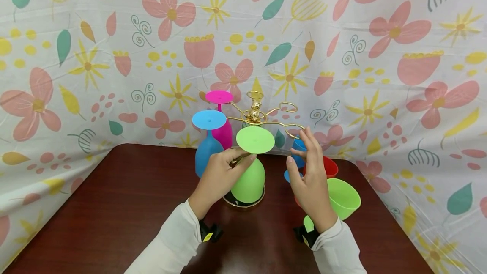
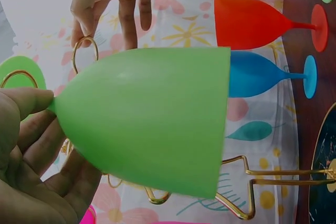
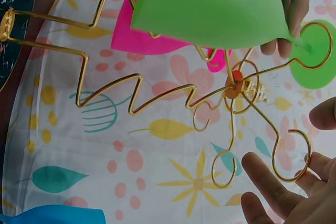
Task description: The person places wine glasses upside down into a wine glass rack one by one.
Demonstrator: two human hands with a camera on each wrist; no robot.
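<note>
The left hand [image 1: 217,179] has its fingers curled round the stem of an upside-down green plastic goblet [image 1: 249,179], which hangs from an arm of the gold wire glass rack [image 1: 255,113] near the middle of the table's [image 1: 125,206] far edge. The right hand [image 1: 310,176] is raised with relaxed, nearly straight fingers, holding nothing, just beside an empty gold hook of the rack. Behind that hand, blue, red and green goblets lie on their sides toward the table's right edge.
</note>
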